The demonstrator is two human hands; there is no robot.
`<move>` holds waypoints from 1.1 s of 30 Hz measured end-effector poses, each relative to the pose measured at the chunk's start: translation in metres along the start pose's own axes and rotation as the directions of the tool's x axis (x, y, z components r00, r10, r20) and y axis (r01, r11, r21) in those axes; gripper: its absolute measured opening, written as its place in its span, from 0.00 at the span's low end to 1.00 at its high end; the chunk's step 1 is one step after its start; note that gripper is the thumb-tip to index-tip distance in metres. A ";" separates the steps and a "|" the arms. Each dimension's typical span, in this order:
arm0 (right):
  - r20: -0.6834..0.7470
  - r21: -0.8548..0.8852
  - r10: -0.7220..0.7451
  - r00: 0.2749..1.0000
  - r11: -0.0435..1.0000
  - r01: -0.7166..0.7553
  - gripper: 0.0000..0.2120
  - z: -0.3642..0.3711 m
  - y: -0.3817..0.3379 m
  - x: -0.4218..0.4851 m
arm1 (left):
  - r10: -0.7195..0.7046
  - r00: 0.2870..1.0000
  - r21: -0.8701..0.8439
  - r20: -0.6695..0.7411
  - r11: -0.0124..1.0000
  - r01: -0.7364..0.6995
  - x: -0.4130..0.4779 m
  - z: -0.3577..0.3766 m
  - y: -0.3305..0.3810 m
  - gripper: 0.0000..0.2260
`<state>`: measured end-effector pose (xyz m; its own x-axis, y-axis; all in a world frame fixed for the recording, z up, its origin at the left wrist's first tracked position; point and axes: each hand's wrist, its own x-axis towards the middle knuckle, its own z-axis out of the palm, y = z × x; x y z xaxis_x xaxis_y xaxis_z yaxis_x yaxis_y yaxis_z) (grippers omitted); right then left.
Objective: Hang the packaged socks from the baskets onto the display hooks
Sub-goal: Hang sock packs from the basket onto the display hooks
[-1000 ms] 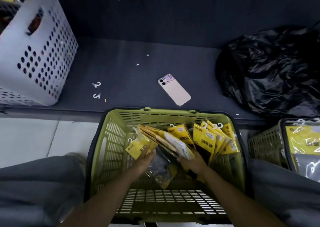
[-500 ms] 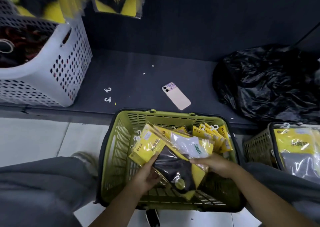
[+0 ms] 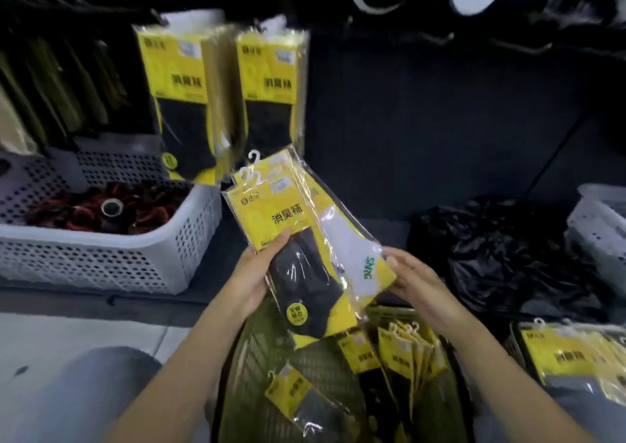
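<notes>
Head view: nearest to us sits the green basket, its mesh wall dark and blurred, with loose sock packs standing and lying inside it. To the right, a second basket holds more yellow packs. Just above the green basket we hold a fanned bundle of sock packs in both hands, tilted with its white hanger hooks pointing up and to the left. Our left hand is closed around the bundle's left edge, thumb on the front pack. Our right hand supports the right edge with curled fingers touching the pack; we cannot tell how firmly it grips. Farther off on the left stands a white perforated bin filled with dark and red items. A black plastic bag lies on the right. Farthest, two rows of hanging packs hang on the dark wall above the bin, blurred.
</notes>
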<state>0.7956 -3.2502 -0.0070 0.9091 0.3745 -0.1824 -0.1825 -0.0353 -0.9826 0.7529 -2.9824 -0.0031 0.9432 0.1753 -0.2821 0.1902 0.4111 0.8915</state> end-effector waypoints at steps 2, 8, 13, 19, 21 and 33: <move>-0.021 -0.017 -0.095 0.995 0.995 0.095 0.19 0.012 -0.038 0.008 | 0.109 0.994 0.105 0.018 0.988 -0.111 -0.005 -0.002 0.040 0.28; 0.094 -0.020 -0.275 0.957 0.960 0.278 0.16 0.076 -0.112 0.048 | 0.264 0.964 0.340 0.030 0.904 -0.259 -0.009 -0.001 0.112 0.32; 0.056 0.041 -0.342 0.938 0.939 0.340 0.10 0.117 -0.135 0.081 | 0.317 0.945 0.413 0.088 0.851 -0.324 -0.003 -0.013 0.144 0.19; -0.071 0.063 -0.433 0.898 0.897 0.438 0.06 0.135 -0.140 0.109 | 0.438 0.899 0.420 -0.008 0.817 -0.395 0.002 -0.039 0.173 0.13; -0.143 0.069 -0.466 0.873 0.875 0.478 0.06 0.134 -0.147 0.117 | 0.505 0.860 0.408 -0.080 0.804 -0.434 0.003 -0.049 0.183 0.13; -0.124 0.021 -0.525 0.842 0.847 0.532 0.05 0.153 -0.179 0.151 | 0.594 0.785 0.318 -0.175 0.789 -0.526 0.005 -0.074 0.213 0.21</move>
<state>0.9077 -3.0456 0.1465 0.9077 0.2185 0.3583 0.3208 0.1890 -0.9281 0.7783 -2.8274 0.1591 0.8058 0.5385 0.2464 -0.2600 -0.0521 0.9642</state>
